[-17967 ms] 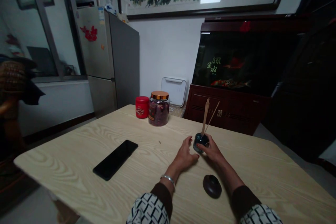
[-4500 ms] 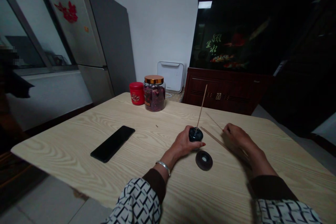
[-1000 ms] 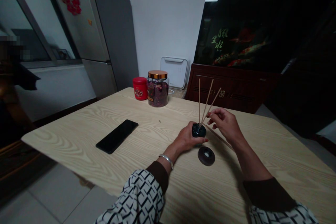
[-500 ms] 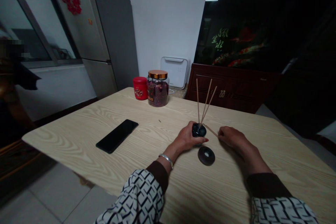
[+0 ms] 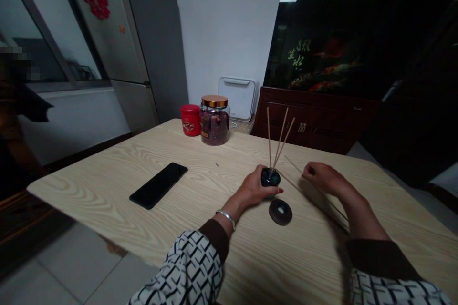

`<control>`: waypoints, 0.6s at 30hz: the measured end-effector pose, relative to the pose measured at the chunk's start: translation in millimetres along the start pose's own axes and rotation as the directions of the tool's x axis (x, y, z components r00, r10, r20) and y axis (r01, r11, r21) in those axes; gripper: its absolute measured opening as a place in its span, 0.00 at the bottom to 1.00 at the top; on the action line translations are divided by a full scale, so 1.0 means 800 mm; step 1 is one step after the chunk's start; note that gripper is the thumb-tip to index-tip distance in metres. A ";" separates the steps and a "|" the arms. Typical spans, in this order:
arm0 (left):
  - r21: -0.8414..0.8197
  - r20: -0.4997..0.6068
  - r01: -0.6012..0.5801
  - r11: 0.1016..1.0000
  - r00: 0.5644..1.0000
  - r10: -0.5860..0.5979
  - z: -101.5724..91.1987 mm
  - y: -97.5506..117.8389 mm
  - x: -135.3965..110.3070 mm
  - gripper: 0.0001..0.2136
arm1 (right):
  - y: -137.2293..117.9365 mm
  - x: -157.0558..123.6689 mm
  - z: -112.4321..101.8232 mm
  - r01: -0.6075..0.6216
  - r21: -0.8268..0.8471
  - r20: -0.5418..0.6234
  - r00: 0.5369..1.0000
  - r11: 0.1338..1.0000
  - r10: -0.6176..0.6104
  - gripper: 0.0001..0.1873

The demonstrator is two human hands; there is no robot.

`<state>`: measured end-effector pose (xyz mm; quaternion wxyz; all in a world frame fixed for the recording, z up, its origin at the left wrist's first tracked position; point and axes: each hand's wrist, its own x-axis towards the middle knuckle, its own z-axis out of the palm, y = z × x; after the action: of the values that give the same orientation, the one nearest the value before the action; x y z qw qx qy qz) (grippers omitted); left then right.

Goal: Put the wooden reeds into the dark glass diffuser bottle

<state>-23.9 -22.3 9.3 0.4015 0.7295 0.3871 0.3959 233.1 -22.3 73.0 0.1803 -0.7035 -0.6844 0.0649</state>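
Observation:
My left hand (image 5: 255, 188) is wrapped round a small dark round bottle (image 5: 270, 177) that stands on the pale wooden table (image 5: 186, 209). Three thin wooden reed sticks (image 5: 276, 139) stand fanned out of the bottle's mouth. My right hand (image 5: 321, 177) rests to the right of the bottle with its fingers pinched on a loose stick (image 5: 294, 166). More loose sticks (image 5: 290, 184) lie flat on the table between the bottle and that hand. The bottle's dark round lid (image 5: 280, 212) lies upside down just in front of the bottle.
A black phone (image 5: 159, 191) lies flat to the left. At the far table edge stand a red tin (image 5: 190, 120) and a glass jar (image 5: 214, 120) with a copper lid. Behind are a grey fridge (image 5: 143, 43), a white box (image 5: 237, 99) and a dark fish tank cabinet (image 5: 322, 71).
A second ago my right hand was raised at the sticks in the bottle. It then dropped to the table and has shifted slightly right onto a loose stick. My left hand stayed on the bottle.

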 end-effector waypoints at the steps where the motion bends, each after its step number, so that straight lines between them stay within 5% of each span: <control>1: -0.005 0.001 0.002 1.000 1.000 -0.002 0.000 -0.001 0.000 0.31 | -0.006 -0.003 -0.016 0.030 0.095 -0.106 0.994 0.995 -0.020 0.04; 3: -0.015 0.003 0.005 1.000 1.000 -0.005 0.001 -0.002 0.001 0.31 | -0.023 -0.012 -0.048 0.121 0.370 -0.353 0.936 0.921 0.019 0.04; 5: -0.023 0.008 0.007 1.000 1.000 -0.007 0.001 -0.002 0.001 0.31 | -0.047 -0.023 -0.074 0.262 0.658 -0.515 0.841 0.706 0.168 0.09; 7: -0.025 0.010 0.009 1.000 1.000 -0.008 0.000 -0.002 0.001 0.31 | -0.072 -0.033 -0.086 0.405 0.800 -0.555 0.780 0.443 0.289 0.13; 9: -0.018 0.009 0.012 1.000 1.000 -0.012 0.000 -0.001 0.001 0.31 | -0.091 -0.037 -0.084 0.472 0.834 -0.547 0.773 0.285 0.322 0.14; 18: -0.019 0.001 0.011 1.000 1.000 -0.011 -0.001 0.001 0.000 0.32 | -0.110 -0.025 -0.042 0.475 0.806 -0.567 0.791 0.353 0.229 0.11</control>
<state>-24.1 -22.2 10.1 0.4106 0.7239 0.3871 0.3970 160.5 -47.8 131.1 0.7525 -0.3988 -0.4844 0.2000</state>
